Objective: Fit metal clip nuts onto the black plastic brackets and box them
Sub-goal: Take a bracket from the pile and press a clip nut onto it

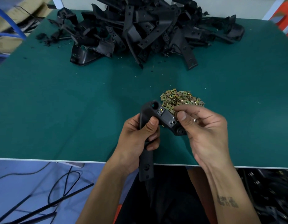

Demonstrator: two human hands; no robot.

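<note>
Bracket (pixel 157 120) sitting in left hand (pixel 138 135), which is gripping its bend over the counter (pixel 75 110) edge, upper arm slanting toward right hand (pixel 203 126), which is pinching a clip nut (pixel 175 114) just beside that arm, nut pile (pixel 180 99) right behind.

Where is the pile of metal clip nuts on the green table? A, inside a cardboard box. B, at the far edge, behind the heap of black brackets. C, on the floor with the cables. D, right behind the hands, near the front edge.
D: the clip nuts lie loose on the green table, just beyond the right hand and well short of the heap of black brackets.
</note>
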